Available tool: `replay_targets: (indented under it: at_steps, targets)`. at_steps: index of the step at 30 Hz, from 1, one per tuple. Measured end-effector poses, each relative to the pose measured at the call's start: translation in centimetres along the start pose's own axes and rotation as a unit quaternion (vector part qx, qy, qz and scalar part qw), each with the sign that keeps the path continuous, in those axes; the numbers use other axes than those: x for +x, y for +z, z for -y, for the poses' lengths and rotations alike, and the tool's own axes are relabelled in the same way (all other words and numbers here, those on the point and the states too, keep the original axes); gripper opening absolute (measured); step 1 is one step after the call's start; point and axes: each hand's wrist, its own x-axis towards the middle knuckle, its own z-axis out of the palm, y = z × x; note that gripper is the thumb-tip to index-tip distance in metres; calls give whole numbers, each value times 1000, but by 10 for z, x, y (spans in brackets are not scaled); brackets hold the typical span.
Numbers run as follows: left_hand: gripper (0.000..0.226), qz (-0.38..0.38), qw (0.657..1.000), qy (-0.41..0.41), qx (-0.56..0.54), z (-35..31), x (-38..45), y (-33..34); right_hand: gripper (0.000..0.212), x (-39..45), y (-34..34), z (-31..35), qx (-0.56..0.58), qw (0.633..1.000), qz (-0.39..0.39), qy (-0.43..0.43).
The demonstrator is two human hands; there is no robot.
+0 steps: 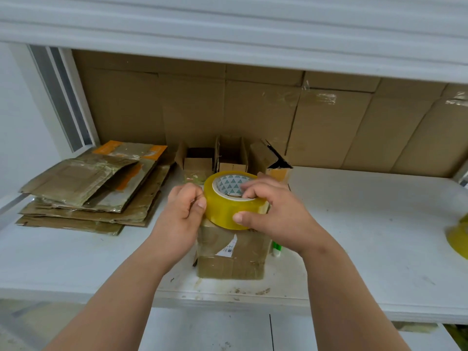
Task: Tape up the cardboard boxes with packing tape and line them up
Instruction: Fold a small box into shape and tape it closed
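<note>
A yellow roll of packing tape [228,206] is held just above a small cardboard box [231,252] that stands near the front edge of the white shelf. My right hand [268,211] grips the roll, fingers in its core and thumb on the outer face. My left hand [184,211] pinches at the roll's left side, where the tape's end seems to be. The box is wrapped in shiny tape and carries a white label. Behind it three small open cardboard boxes [230,155] stand side by side against the back.
A stack of flattened cardboard boxes [93,188] lies at the left. A second tape roll [459,239] shows at the right edge. A green and white marker [276,249] lies right of the box. Large cardboard sheets [329,122] line the back; a shelf [228,34] hangs overhead.
</note>
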Motion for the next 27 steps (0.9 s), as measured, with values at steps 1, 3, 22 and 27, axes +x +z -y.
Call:
replay_targets:
  at_steps: [1,3,22,27]
  targets:
    - [22,-6,1000,-6,-5,0,0,0,23,1,2,0,6,1000,-3,-3]
    - [25,-18,1000,-14,-16,3,1,2,23,1,7,-1,-8,1000,-12,-14]
    - [19,14,995,-56,-85,9,4,-8,45,7,-17,3,-206,974,-35,-93]
    - [19,32,997,-57,-49,3,7,-8,59,7,-32,-3,-138,985,-96,-45]
